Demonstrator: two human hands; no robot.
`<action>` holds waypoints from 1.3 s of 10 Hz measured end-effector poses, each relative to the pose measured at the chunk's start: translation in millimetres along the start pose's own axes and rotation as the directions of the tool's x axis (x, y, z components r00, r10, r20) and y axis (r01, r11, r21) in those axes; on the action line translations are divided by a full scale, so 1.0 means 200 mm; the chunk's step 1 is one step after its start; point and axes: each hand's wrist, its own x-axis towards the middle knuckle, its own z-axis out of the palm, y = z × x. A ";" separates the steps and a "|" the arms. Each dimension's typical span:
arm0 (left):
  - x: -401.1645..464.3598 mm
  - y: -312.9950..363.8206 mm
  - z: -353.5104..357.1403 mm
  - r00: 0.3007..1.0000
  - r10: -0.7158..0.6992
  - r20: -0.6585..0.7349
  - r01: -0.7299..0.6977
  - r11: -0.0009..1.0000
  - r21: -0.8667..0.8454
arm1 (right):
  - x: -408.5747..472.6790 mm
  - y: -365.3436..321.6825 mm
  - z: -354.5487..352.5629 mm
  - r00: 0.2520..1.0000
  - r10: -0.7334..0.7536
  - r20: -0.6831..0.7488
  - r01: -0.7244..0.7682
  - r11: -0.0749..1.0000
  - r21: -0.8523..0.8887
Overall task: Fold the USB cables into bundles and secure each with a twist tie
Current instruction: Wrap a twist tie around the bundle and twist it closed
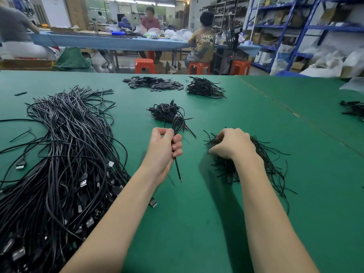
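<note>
L hand (165, 148) had its grip clamped on a folded USB cable (176, 125), loop up, tail w/ red tip hanging below the fist, above the green bench (197, 223). R hand (232, 143) sat on the twist-tie pile (262, 160), fingers curled into it; whether it pinched a tie can't be told. Loose cables (59, 154) lay at left, finished bundles (167, 113) just beyond the L hand.

Green worktop (216, 223) up front. Beyond its far edge, 3 orange stools (145, 65) line up by a long blue table (110, 41) crowded with clear plastic bags (178, 34). A person in a brown printed shirt (203, 46) sits with their back turned; another faces this way. Blue metal shelving (307, 26) on the right holds cardboard boxes, and a green sack (71, 58) slumps at left.
</note>
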 end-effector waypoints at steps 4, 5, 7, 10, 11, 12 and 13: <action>0.00 -0.02 0.01 1.000 -0.015 -0.004 0.015 1.000 0.000 | -0.03 0.02 0.03 0.992 -0.121 -0.037 0.126 0.980 0.156; 0.00 -0.01 0.01 1.000 -0.016 -0.003 0.016 1.000 -0.007 | -0.04 0.02 0.01 0.987 -0.104 -0.125 0.127 0.973 0.195; 0.00 -0.02 0.00 1.000 -0.023 -0.002 0.023 1.000 -0.005 | -0.04 0.01 -0.01 0.979 -0.121 -0.162 0.158 0.956 0.246; 0.00 -0.03 0.01 1.000 -0.023 0.004 0.023 1.000 -0.007 | -0.05 0.01 -0.14 0.950 -0.261 -0.172 0.302 0.908 0.290; 0.01 -0.03 0.01 1.000 -0.027 0.005 0.027 1.000 -0.013 | -0.06 0.02 -0.16 0.932 -0.303 -0.200 0.355 0.877 0.325; 0.00 -0.03 0.01 0.999 -0.036 0.012 0.036 0.999 -0.014 | -0.05 0.03 -0.15 0.924 -0.318 -0.211 0.379 0.832 0.405; 0.00 -0.03 0.01 0.999 -0.036 0.013 0.036 0.999 -0.020 | -0.04 0.04 -0.13 0.925 -0.322 -0.201 0.376 0.850 0.369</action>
